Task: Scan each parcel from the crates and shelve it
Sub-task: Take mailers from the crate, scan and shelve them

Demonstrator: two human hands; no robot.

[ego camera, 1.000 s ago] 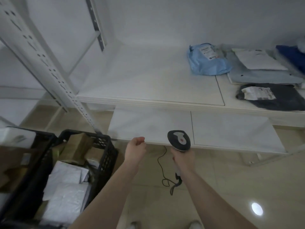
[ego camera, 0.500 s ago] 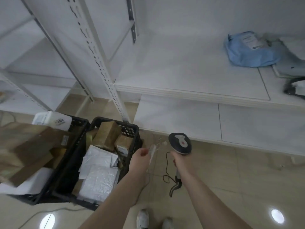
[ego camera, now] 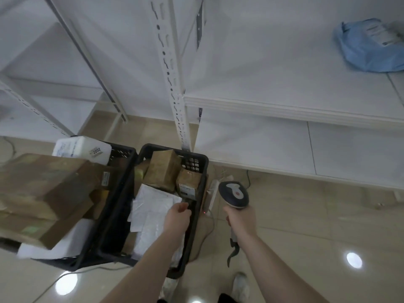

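A black crate (ego camera: 197,159) on the floor holds brown boxes (ego camera: 162,169), a small labelled brown box (ego camera: 188,182) and white mailer bags (ego camera: 153,204). My left hand (ego camera: 178,215) hovers over this crate's right side, just above the mailers, fingers loosely curled and holding nothing. To the right of the crate, my right hand (ego camera: 240,218) grips the handle of a grey barcode scanner (ego camera: 233,194), whose head points forward. A blue parcel (ego camera: 369,47) lies on the white shelf (ego camera: 284,101) at the upper right.
A second black crate (ego camera: 122,150) at the left holds large cardboard boxes (ego camera: 43,189) and a white box (ego camera: 80,149) marked 2002. A perforated shelf post (ego camera: 172,84) stands behind the crates. A power strip (ego camera: 213,193) and cables lie on the tiled floor.
The view has swung left and down from the shelf to the crates. My left hand has moved left over the right crate. My right hand still holds the scanner.
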